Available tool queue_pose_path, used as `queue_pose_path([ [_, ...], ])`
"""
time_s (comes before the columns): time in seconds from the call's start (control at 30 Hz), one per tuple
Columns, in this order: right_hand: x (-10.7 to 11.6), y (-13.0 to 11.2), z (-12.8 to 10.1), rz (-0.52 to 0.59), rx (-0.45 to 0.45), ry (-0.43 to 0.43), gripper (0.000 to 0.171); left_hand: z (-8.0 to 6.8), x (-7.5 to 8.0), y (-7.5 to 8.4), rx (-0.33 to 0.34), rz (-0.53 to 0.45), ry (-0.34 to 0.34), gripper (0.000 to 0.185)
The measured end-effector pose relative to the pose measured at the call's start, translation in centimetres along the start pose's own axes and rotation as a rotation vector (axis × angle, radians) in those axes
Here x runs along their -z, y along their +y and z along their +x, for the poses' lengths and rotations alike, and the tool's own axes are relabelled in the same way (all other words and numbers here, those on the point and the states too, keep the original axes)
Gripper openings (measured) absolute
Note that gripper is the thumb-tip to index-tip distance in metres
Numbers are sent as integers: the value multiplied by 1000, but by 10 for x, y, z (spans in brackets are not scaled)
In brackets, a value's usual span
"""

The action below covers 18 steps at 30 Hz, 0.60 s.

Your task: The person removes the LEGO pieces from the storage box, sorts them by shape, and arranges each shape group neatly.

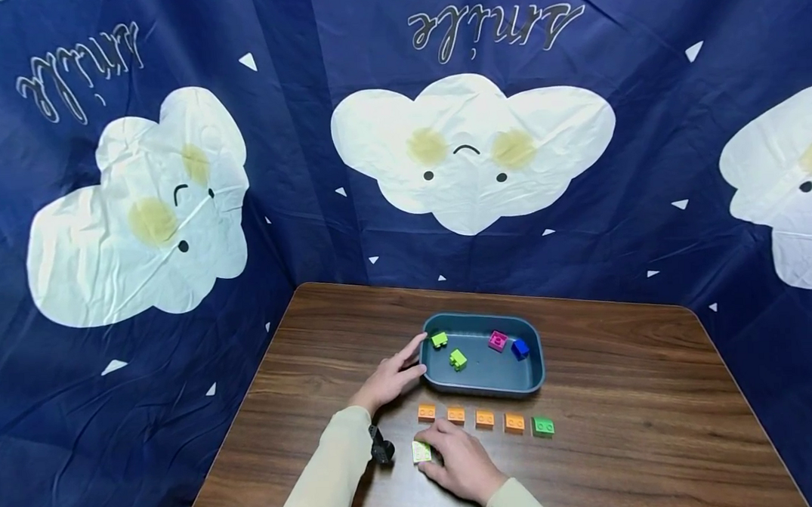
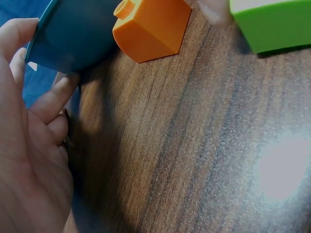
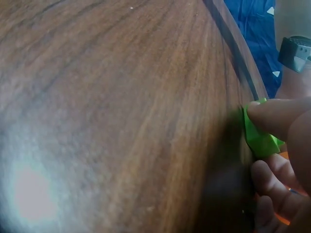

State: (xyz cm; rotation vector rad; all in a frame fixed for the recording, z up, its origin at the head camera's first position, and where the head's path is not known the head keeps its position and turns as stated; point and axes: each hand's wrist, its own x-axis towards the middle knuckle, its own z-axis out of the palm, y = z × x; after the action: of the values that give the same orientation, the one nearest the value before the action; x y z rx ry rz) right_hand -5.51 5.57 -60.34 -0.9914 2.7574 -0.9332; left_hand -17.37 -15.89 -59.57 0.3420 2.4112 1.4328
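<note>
In the head view my right hand (image 1: 459, 463) pinches a light green toy building brick (image 1: 421, 452) on the table, left of the palm. The right wrist view shows the thumb on one side of that brick (image 3: 262, 138) and fingertips on the other. My left hand (image 1: 387, 379) touches the left end of a dark teal tray (image 1: 483, 391), its fingers spread and fairly straight against rim and wall. Two lime bricks (image 1: 457, 359), a magenta brick (image 1: 497, 340) and a blue brick (image 1: 520, 349) lie inside the tray.
Between tray and right hand runs a row of several orange bricks (image 1: 484, 419), ending at the right with a green brick (image 1: 543, 427). A black wrist camera (image 1: 382, 447) sits below the left sleeve. Blue cloth (image 1: 292, 137) with clouds hangs behind the wooden table (image 1: 631, 425).
</note>
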Motion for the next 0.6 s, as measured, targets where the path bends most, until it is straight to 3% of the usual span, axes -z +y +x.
queue_pose_path([
  [0.33,-3,-4,2,-30,-49,41,35,1,-1,-1,18,11,1,64],
  [0.6,-6,-3,0,-71,-22,88,37,1,-1,-1,9,-2,-7,64],
])
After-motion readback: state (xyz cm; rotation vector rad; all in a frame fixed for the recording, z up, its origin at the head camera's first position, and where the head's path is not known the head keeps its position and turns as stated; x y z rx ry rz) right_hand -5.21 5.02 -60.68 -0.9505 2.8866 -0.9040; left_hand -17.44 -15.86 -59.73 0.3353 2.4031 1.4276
